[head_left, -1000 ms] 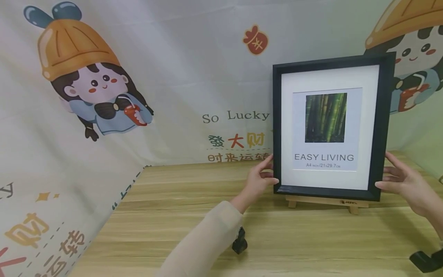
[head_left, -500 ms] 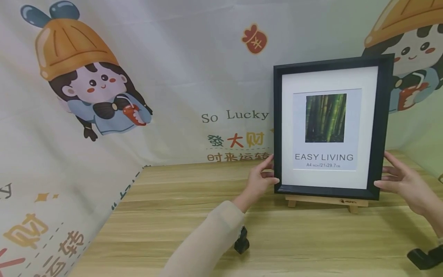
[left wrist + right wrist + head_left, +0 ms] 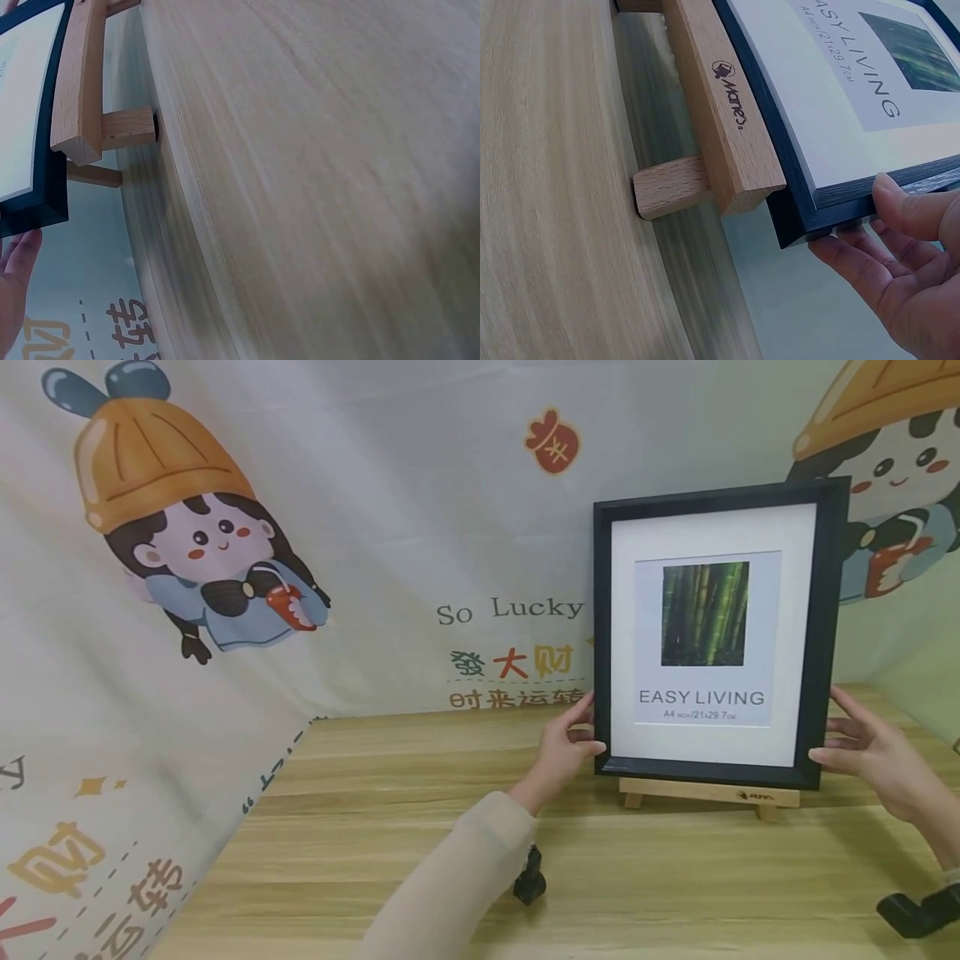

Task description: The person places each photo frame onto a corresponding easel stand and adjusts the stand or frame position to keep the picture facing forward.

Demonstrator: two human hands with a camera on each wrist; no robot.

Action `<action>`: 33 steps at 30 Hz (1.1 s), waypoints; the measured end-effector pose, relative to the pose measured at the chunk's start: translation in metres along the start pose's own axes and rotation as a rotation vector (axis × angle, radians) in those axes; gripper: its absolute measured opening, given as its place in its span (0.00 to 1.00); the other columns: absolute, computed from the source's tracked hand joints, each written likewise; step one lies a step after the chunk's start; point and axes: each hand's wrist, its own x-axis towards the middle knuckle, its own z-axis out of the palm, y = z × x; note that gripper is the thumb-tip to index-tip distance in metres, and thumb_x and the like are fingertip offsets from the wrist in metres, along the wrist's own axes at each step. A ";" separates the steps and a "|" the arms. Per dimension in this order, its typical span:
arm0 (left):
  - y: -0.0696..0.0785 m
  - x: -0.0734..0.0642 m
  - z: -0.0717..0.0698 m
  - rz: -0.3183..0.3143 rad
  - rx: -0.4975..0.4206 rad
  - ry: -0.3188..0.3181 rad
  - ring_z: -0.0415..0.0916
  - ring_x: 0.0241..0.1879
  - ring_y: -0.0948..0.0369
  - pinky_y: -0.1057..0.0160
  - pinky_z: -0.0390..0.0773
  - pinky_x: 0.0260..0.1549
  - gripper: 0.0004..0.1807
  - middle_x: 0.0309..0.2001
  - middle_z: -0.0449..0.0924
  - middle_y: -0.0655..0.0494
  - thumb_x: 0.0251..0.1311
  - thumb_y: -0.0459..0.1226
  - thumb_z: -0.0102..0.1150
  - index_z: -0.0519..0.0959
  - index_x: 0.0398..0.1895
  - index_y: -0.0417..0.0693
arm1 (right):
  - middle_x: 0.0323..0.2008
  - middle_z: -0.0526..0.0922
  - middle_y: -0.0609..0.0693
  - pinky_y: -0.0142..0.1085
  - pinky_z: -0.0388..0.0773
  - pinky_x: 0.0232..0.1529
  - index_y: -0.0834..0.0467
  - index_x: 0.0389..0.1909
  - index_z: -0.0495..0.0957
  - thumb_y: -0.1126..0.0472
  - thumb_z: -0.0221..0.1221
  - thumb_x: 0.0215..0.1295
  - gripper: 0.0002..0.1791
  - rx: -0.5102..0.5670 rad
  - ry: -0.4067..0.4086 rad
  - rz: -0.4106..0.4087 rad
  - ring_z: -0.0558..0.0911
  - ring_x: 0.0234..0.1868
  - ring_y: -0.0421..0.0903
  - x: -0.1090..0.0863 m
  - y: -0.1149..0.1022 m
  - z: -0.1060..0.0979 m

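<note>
A black picture frame (image 3: pixel 602 635) with a white mat and a bamboo picture stands upright on a small wooden easel (image 3: pixel 708 792). My left hand (image 3: pixel 562 747) grips its lower left side, thumb on the front edge and fingers toward the back. On the opposite side, my right hand (image 3: pixel 877 756) holds the lower right edge the same way. The right wrist view shows the thumb on the front of the frame (image 3: pixel 795 157) and the fingers along its side. Its bottom edge lies along the easel's ledge (image 3: pixel 727 112). Only part of the left hand (image 3: pixel 15 277) shows in the left wrist view.
The easel's feet rest on a wood-grain table (image 3: pixel 360 827). Behind the table hangs a pale printed cloth (image 3: pixel 390 485) with cartoon figures and lettering, close at the back of the frame. Black wrist-mounted pieces (image 3: pixel 530 877) sit at both wrists.
The frame's upper right corner has shifted slightly left and down, with both hands keeping their grip. The easel has stayed in place.
</note>
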 end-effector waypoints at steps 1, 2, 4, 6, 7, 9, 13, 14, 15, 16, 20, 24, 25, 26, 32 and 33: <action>-0.001 0.001 0.000 -0.004 0.003 0.001 0.73 0.35 0.62 0.68 0.79 0.35 0.40 0.47 0.75 0.43 0.46 0.16 0.56 0.65 0.64 0.50 | 0.55 0.49 0.84 0.21 0.75 0.31 0.55 0.70 0.29 0.71 0.53 0.62 0.47 0.001 0.001 0.001 0.65 0.37 0.19 0.000 0.000 0.000; -0.001 0.001 0.001 -0.007 0.005 0.004 0.73 0.35 0.62 0.69 0.79 0.35 0.40 0.47 0.75 0.43 0.46 0.16 0.56 0.65 0.64 0.50 | 0.55 0.49 0.84 0.21 0.75 0.31 0.55 0.70 0.29 0.71 0.52 0.62 0.47 0.001 0.001 0.001 0.65 0.37 0.19 0.000 0.001 0.000; -0.001 0.002 0.001 -0.014 -0.002 0.015 0.73 0.34 0.62 0.68 0.79 0.35 0.40 0.47 0.75 0.43 0.45 0.16 0.56 0.66 0.64 0.50 | 0.55 0.49 0.84 0.21 0.75 0.31 0.54 0.71 0.29 0.71 0.53 0.62 0.47 0.002 0.001 0.002 0.65 0.37 0.19 0.000 0.001 0.000; -0.001 0.002 0.001 -0.020 -0.003 0.023 0.73 0.35 0.62 0.68 0.79 0.35 0.40 0.47 0.75 0.43 0.45 0.15 0.56 0.66 0.64 0.50 | 0.55 0.49 0.83 0.21 0.75 0.31 0.54 0.71 0.30 0.71 0.53 0.62 0.47 0.004 0.001 0.002 0.65 0.37 0.20 0.001 0.000 0.000; -0.001 0.003 0.001 -0.022 0.000 0.024 0.73 0.35 0.62 0.68 0.79 0.35 0.40 0.47 0.75 0.43 0.45 0.15 0.56 0.66 0.64 0.50 | 0.55 0.49 0.83 0.22 0.76 0.31 0.54 0.71 0.30 0.71 0.53 0.62 0.47 0.008 0.000 0.001 0.66 0.37 0.20 0.001 0.000 0.000; -0.002 0.003 0.002 -0.017 0.009 0.023 0.73 0.34 0.62 0.68 0.79 0.34 0.40 0.46 0.76 0.43 0.45 0.15 0.57 0.66 0.64 0.50 | 0.55 0.49 0.83 0.21 0.75 0.31 0.54 0.71 0.30 0.72 0.53 0.62 0.47 0.007 0.002 0.004 0.66 0.37 0.19 0.001 0.000 0.000; -0.004 0.004 0.002 -0.017 0.018 0.013 0.73 0.34 0.62 0.69 0.79 0.34 0.40 0.46 0.76 0.43 0.45 0.16 0.57 0.66 0.64 0.50 | 0.55 0.48 0.85 0.21 0.75 0.31 0.53 0.71 0.29 0.71 0.52 0.63 0.47 0.006 -0.003 0.016 0.65 0.37 0.19 0.000 0.000 -0.001; -0.004 0.004 0.002 -0.013 0.017 0.011 0.74 0.34 0.61 0.68 0.79 0.34 0.40 0.46 0.76 0.43 0.45 0.16 0.57 0.66 0.64 0.49 | 0.55 0.49 0.85 0.21 0.75 0.31 0.53 0.71 0.29 0.71 0.52 0.63 0.47 0.002 -0.003 0.019 0.64 0.37 0.18 0.000 0.000 -0.001; -0.004 0.004 0.003 -0.019 0.012 0.010 0.74 0.35 0.61 0.69 0.79 0.35 0.40 0.47 0.76 0.43 0.45 0.16 0.57 0.65 0.64 0.49 | 0.55 0.49 0.85 0.21 0.75 0.31 0.53 0.71 0.29 0.71 0.52 0.63 0.47 0.002 -0.007 0.021 0.64 0.37 0.18 0.000 0.000 -0.001; -0.004 0.004 0.002 -0.019 0.014 0.009 0.74 0.35 0.61 0.68 0.79 0.35 0.40 0.47 0.76 0.43 0.46 0.16 0.57 0.65 0.64 0.49 | 0.56 0.49 0.85 0.20 0.75 0.31 0.52 0.71 0.29 0.70 0.52 0.63 0.47 0.001 -0.011 0.022 0.64 0.37 0.18 0.000 0.001 -0.001; -0.004 0.004 0.003 -0.018 0.011 0.006 0.74 0.37 0.60 0.67 0.79 0.37 0.40 0.48 0.75 0.42 0.46 0.16 0.56 0.64 0.65 0.49 | 0.56 0.49 0.85 0.21 0.75 0.31 0.52 0.71 0.29 0.71 0.52 0.63 0.47 0.002 -0.017 0.018 0.65 0.37 0.19 0.001 0.001 -0.001; -0.005 0.004 0.003 -0.004 -0.001 -0.001 0.73 0.36 0.59 0.66 0.79 0.38 0.39 0.49 0.75 0.41 0.46 0.15 0.55 0.64 0.65 0.48 | 0.56 0.47 0.86 0.21 0.75 0.31 0.53 0.70 0.28 0.71 0.52 0.63 0.47 0.013 -0.029 0.012 0.65 0.37 0.19 0.000 0.000 -0.002; -0.006 0.004 0.003 0.008 -0.002 -0.003 0.73 0.36 0.59 0.66 0.79 0.38 0.39 0.49 0.74 0.40 0.46 0.15 0.55 0.64 0.65 0.47 | 0.56 0.47 0.87 0.21 0.75 0.31 0.53 0.70 0.28 0.71 0.52 0.63 0.47 0.015 -0.033 0.011 0.65 0.37 0.19 0.000 0.000 -0.002; -0.006 0.003 0.002 0.013 0.001 -0.009 0.73 0.37 0.59 0.66 0.79 0.38 0.39 0.49 0.74 0.40 0.47 0.15 0.55 0.64 0.65 0.47 | 0.56 0.47 0.87 0.21 0.75 0.31 0.53 0.70 0.28 0.71 0.52 0.63 0.47 0.016 -0.037 0.010 0.65 0.37 0.19 0.000 0.000 -0.002; -0.009 0.001 0.002 0.055 0.006 -0.028 0.73 0.38 0.57 0.65 0.79 0.40 0.39 0.50 0.73 0.38 0.48 0.15 0.54 0.62 0.66 0.45 | 0.56 0.49 0.82 0.23 0.76 0.32 0.54 0.70 0.28 0.69 0.51 0.64 0.46 -0.009 -0.054 0.014 0.66 0.37 0.19 -0.001 0.000 -0.001; -0.009 0.001 0.002 0.060 0.001 -0.027 0.73 0.38 0.57 0.65 0.79 0.40 0.39 0.50 0.73 0.37 0.48 0.15 0.53 0.62 0.65 0.45 | 0.56 0.50 0.81 0.24 0.76 0.32 0.55 0.70 0.28 0.69 0.51 0.65 0.45 -0.013 -0.056 0.012 0.66 0.37 0.19 -0.001 0.000 0.000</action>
